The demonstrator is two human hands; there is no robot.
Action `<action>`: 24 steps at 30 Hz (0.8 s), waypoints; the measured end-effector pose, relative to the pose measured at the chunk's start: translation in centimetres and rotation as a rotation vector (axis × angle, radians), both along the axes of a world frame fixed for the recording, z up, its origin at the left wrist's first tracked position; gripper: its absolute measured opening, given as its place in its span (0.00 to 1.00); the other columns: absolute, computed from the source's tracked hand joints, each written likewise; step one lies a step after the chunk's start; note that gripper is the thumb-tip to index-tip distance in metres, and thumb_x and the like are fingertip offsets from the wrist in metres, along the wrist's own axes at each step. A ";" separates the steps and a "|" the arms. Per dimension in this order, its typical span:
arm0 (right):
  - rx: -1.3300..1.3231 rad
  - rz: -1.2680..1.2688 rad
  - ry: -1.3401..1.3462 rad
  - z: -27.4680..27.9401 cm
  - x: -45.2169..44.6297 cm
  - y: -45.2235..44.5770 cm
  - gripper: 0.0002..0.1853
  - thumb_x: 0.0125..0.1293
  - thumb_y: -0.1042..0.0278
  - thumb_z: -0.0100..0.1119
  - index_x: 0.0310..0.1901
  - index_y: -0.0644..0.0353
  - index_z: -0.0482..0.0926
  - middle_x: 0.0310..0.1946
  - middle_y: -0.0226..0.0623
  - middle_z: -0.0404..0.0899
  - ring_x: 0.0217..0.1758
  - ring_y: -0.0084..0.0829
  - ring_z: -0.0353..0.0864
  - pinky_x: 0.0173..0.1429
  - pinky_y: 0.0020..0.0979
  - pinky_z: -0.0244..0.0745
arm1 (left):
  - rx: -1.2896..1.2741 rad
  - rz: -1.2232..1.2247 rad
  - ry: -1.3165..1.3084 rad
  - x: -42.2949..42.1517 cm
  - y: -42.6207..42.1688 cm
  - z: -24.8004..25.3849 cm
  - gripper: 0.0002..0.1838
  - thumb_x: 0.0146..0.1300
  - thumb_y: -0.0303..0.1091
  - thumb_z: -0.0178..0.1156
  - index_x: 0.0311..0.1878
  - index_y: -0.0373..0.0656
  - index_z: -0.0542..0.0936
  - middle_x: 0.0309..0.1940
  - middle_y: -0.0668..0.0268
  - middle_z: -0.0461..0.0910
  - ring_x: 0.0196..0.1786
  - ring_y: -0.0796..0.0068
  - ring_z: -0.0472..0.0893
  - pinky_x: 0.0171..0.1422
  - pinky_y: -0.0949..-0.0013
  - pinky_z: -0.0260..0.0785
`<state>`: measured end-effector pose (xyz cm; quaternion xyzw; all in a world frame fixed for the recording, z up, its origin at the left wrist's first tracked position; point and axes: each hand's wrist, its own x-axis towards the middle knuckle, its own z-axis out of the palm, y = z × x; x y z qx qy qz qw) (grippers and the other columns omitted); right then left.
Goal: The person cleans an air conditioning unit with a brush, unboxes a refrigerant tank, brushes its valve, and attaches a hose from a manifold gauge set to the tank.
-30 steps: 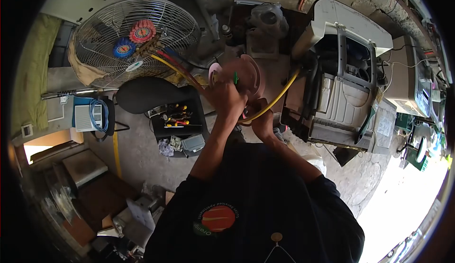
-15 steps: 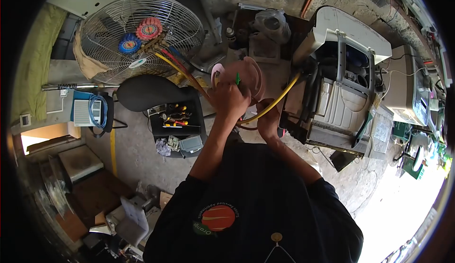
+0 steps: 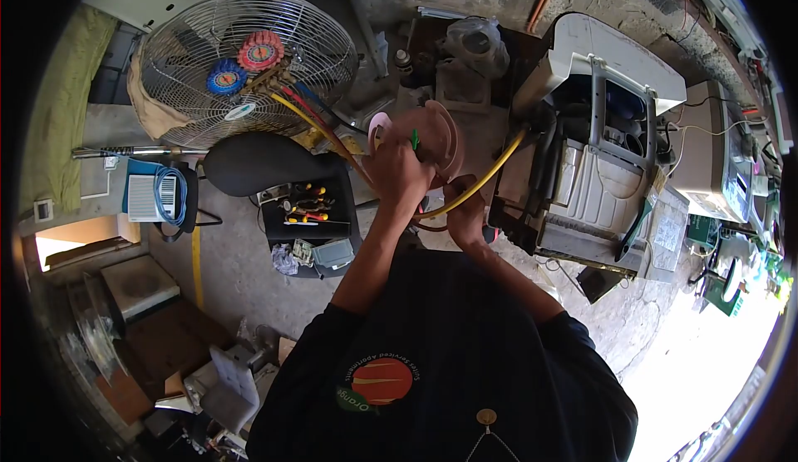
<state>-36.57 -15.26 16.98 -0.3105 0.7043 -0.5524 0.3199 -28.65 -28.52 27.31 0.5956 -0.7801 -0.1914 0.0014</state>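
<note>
A pink gas cylinder (image 3: 428, 125) with a collar round its top stands in front of me. My left hand (image 3: 397, 171) is over the cylinder's top with its fingers curled; what they hold is hidden. A green valve handle (image 3: 415, 138) sticks up just beyond the knuckles. My right hand (image 3: 467, 211) is low at the cylinder's near right side, its fingers bent together and what is in them hidden. A yellow hose (image 3: 482, 181) arcs across in front of the right hand.
A caged fan (image 3: 174, 63) at the left carries a red gauge (image 3: 261, 50) and a blue gauge (image 3: 226, 77), with hoses running toward the cylinder. Hand tools (image 3: 306, 204) lie on a black chair seat (image 3: 283, 233). A dusty white machine (image 3: 594, 187) stands at the right.
Both hands stay at the cylinder and have shifted only slightly. My right hand sits a little further left. The cylinder and hoses look much the same.
</note>
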 end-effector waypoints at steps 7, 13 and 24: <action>0.023 0.013 -0.076 0.0 -0.4 0.1 0.06 0.71 0.78 0.62 0.45 0.65 0.75 0.36 0.41 0.78 0.39 0.34 0.80 0.44 0.37 0.76 | -0.251 -0.087 -0.014 0.4 -0.1 -1.1 0.19 0.49 0.44 0.74 0.36 0.37 0.86 0.56 0.53 0.82 0.57 0.52 0.82 0.51 0.45 0.72; 0.029 0.053 -0.115 -0.2 0.2 0.3 0.06 0.72 0.77 0.60 0.48 0.64 0.75 0.34 0.39 0.78 0.36 0.33 0.80 0.42 0.36 0.76 | -0.584 -0.131 0.096 0.4 1.0 0.1 0.15 0.59 0.44 0.68 0.33 0.40 0.86 0.38 0.55 0.87 0.42 0.51 0.87 0.63 0.49 0.69; -0.007 0.039 -0.145 2.4 0.0 0.1 0.04 0.73 0.75 0.59 0.44 0.63 0.74 0.30 0.34 0.77 0.32 0.24 0.77 0.35 0.32 0.74 | -0.428 -0.103 0.097 0.4 1.1 -0.5 0.18 0.51 0.47 0.73 0.34 0.40 0.87 0.40 0.58 0.88 0.48 0.51 0.86 0.52 0.47 0.74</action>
